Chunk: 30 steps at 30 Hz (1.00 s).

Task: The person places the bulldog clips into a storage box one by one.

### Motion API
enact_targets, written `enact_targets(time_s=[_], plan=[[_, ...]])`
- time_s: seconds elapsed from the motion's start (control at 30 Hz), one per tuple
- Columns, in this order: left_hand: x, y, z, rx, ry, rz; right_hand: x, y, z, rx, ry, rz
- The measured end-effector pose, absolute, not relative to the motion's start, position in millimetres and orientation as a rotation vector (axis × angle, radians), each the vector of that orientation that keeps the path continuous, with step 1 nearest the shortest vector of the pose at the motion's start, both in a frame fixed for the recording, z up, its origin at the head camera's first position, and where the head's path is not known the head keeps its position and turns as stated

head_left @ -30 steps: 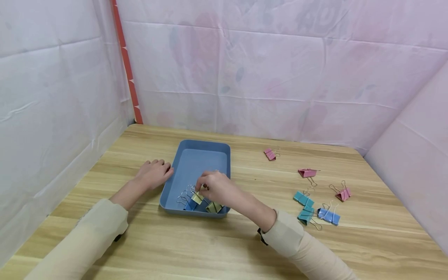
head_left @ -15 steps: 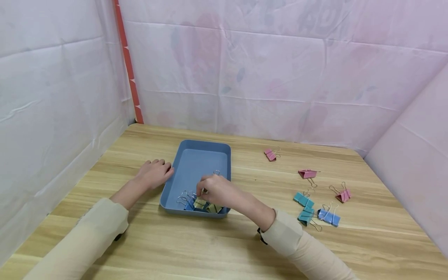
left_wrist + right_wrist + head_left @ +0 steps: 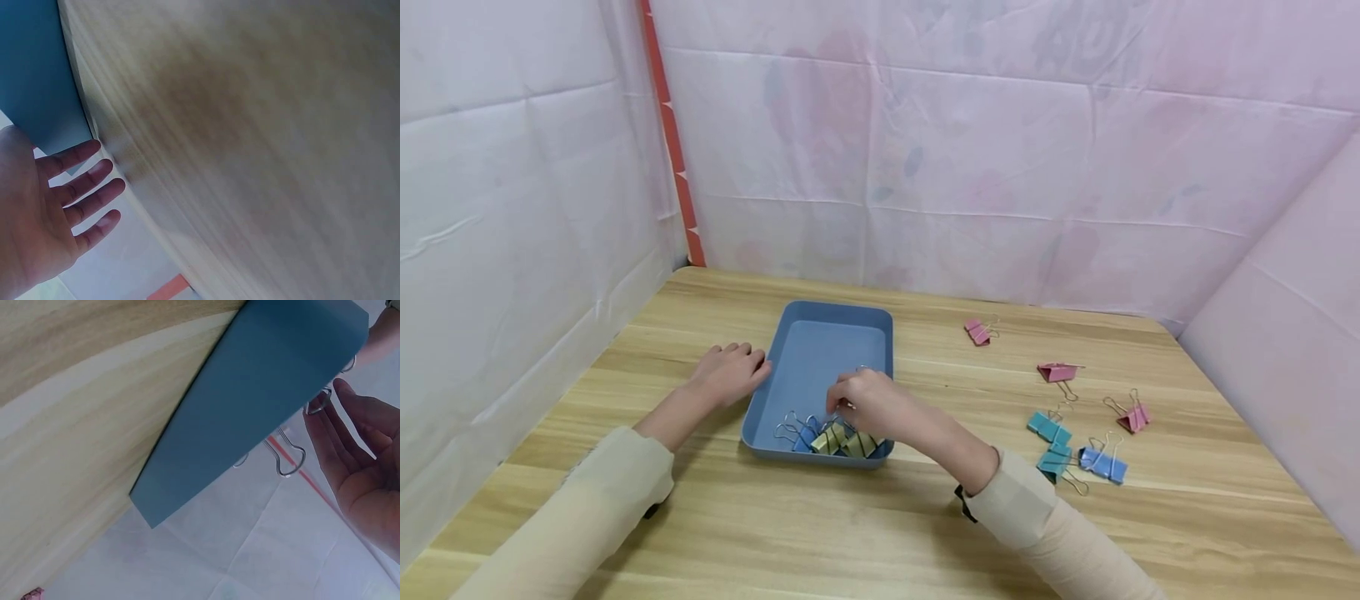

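Note:
A blue tray (image 3: 829,337) holds a blue binder clip (image 3: 806,437) and two yellow ones, a left one (image 3: 829,439) and a right one (image 3: 860,447), lined along its near end. My right hand (image 3: 874,404) hovers over the yellow clips. In the right wrist view, its thumb and fingers are parted around a wire handle (image 3: 320,401) that rises above the tray wall. My left hand (image 3: 730,372) rests beside the tray's left wall, thumb against the rim. Its fingers are extended and hold nothing in the left wrist view.
Right of the tray lie pink clips at the back (image 3: 977,332), middle (image 3: 1058,372) and far right (image 3: 1135,416). Two teal clips, upper (image 3: 1049,428) and lower (image 3: 1056,460), lie near a blue clip (image 3: 1103,465). Cloth walls (image 3: 985,167) enclose the wooden table (image 3: 820,533).
The left yellow clip has gone down into place between the blue clip and the other yellow one. My right hand has shifted slightly right, its fingers parting from that clip. My left hand stays put.

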<state>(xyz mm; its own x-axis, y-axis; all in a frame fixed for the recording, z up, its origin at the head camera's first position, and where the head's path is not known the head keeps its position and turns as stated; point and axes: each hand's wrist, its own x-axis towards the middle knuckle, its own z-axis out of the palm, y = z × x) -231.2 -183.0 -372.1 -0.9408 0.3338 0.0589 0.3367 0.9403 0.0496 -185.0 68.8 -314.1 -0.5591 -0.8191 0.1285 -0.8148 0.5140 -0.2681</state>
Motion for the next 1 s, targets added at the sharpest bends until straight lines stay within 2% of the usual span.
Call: enact_targets(time_s=[0.13,0.37,0.57,1.0], plan=[[-231.2,-183.5,-371.6,-0.525,-3.058,-0.092,-183.4,71.4,-308.8,-1.451,2.714,-0.515],[-231.2,-184.4,-371.3,-0.523,-3.073,-0.091,-177.7,84.9,-293.3,-1.592,2.77,-0.613],[-231.3,-183.1,-370.9,-0.53,-3.066,-0.087,-170.4,108.4,-280.0,-1.568,2.87,-0.658],[-230.0,-180.9,-368.6,-0.525,-3.067,-0.095,-155.9,188.1,-274.8,-1.189,3.069,-0.668]])
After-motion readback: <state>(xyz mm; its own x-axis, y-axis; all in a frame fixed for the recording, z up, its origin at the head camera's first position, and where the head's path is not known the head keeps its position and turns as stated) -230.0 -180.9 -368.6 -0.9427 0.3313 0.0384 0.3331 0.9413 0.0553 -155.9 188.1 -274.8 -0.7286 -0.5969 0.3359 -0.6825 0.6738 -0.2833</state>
